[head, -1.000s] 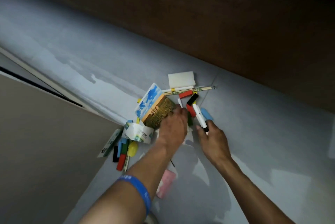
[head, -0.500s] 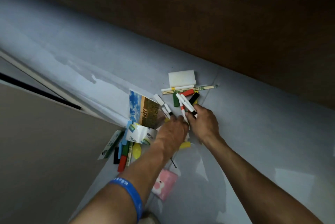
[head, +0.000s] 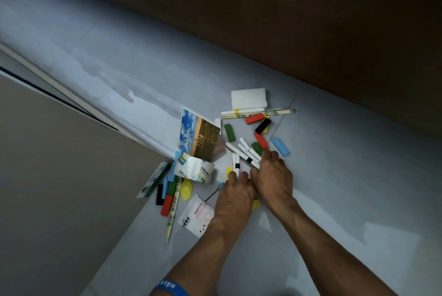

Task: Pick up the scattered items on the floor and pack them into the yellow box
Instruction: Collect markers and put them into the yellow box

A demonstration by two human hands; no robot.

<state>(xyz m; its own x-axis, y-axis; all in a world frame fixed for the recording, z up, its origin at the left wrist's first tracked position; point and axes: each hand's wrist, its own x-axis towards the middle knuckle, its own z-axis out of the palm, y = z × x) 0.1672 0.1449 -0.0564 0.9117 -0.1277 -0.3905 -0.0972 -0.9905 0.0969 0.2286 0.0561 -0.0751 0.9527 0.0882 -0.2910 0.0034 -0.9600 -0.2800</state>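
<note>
On the grey floor [head: 334, 188], beside the wall, both hands gather white markers [head: 246, 152] from the scattered items; no yellow box is in view.
Best to sweep the markers parallel into one bundle before lifting. The right hand [head: 272, 176] curls over their ends; the left hand [head: 235, 194] presses fingertips on two upright markers, its grip unclear.

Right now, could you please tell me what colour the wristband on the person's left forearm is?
Blue with pale lettering, the wristband shows at the head view's bottom edge.

Both hands [head: 256, 183] have drawn back, gathering the white markers [head: 244, 152].
</note>
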